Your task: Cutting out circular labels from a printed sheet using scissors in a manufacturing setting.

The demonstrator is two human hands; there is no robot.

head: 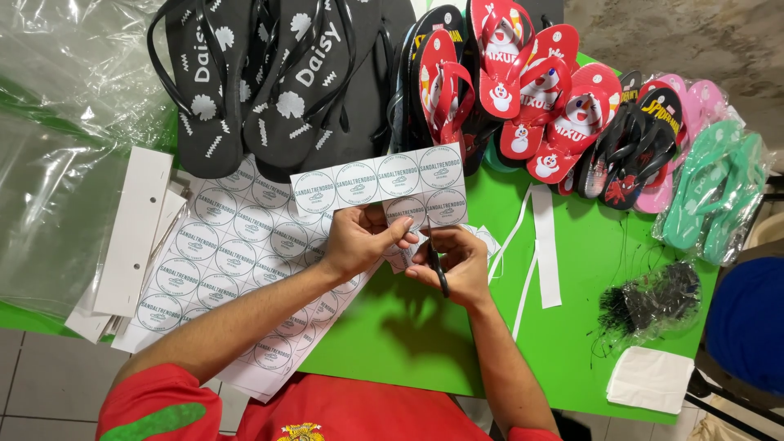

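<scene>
Over the green table (392, 327) — label sheet (380, 184) between both hands — scissors (438, 265) right.

Green flat tabletop (392, 327) bears white paper sheets printed with grey-green round emblems (220, 245); at twelve o'clock, black rubber flip-flops with white shell motifs (245, 82); at one, red snowman-patterned flip-flops (531, 90); at three, mint-green flip-flops (714, 192).

Left hand (358, 239) holds strip of round printed labels (380, 184); right hand (456, 265) works black scissors (437, 263) at it. Label sheets (233, 253), flip-flops (523, 90) on green table (425, 327).
</scene>
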